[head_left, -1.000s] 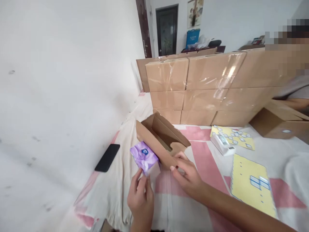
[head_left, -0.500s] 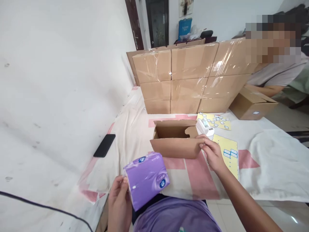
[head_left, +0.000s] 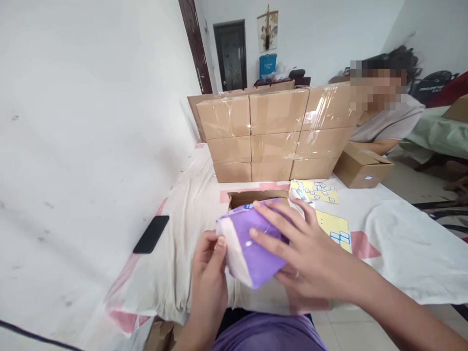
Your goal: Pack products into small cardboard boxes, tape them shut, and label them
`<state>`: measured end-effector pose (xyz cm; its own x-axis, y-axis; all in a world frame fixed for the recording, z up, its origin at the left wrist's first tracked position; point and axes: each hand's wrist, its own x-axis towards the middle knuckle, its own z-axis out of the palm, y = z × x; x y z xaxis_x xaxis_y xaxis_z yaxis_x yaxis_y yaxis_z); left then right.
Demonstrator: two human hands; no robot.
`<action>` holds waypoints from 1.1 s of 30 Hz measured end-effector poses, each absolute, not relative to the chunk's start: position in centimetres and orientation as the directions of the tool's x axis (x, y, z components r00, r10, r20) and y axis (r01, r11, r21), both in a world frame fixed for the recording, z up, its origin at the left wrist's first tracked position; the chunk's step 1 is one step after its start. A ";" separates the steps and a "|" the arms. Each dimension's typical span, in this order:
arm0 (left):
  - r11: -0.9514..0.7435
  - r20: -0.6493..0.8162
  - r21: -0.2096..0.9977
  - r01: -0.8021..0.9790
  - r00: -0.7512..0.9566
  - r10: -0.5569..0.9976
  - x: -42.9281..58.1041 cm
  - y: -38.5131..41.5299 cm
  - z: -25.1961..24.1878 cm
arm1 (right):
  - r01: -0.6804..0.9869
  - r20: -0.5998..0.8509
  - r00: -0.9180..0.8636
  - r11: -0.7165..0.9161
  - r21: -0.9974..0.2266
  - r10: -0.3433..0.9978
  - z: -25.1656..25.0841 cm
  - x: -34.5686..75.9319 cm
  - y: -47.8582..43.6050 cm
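Note:
A purple plastic-wrapped tissue pack (head_left: pixel 243 251) is held between both hands in front of me. My left hand (head_left: pixel 212 265) pinches its left end, thumb on the pale end face. Across the top and right side, my right hand (head_left: pixel 302 243) grips the pack with its fingers spread over the wrapper. Just behind the pack stands an open cardboard box (head_left: pixel 256 196), its front mostly hidden by the pack and my right hand.
Taped cardboard boxes (head_left: pixel 274 134) form a wall at the back. Yellow sheets with stickers (head_left: pixel 338 229) lie right, beside a small white device (head_left: pixel 302 196). A black phone (head_left: pixel 151 234) lies left. Another person (head_left: pixel 387 117) sits behind a closed carton (head_left: pixel 363 168).
My right hand has let go of the cardboard box and taken hold of the tissue pack. The pack has moved up and right, turned, and now covers the box's front.

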<state>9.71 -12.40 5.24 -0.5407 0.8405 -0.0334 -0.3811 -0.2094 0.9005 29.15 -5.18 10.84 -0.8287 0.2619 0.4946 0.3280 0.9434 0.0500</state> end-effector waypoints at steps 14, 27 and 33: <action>-0.327 0.566 0.425 0.844 0.034 0.824 6.3 -6.1 0.7 | 0.066 0.231 -0.721 0.396 -0.916 0.653 8.3 28.5 7.1; -0.416 0.829 0.270 0.868 0.010 0.559 7.7 -7.6 -2.2 | 0.455 0.227 -0.853 0.883 -0.118 0.470 8.3 23.5 3.8; -0.365 0.792 0.292 0.884 -0.009 0.611 7.9 -7.7 -2.0 | 0.430 0.133 -0.899 0.899 0.081 0.418 7.8 23.0 4.5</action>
<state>7.95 -7.74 -2.04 -0.0094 0.6109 0.7917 0.8838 -0.3652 0.2923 22.99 4.53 7.76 -0.8986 0.4183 0.1327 0.4305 0.8989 0.0811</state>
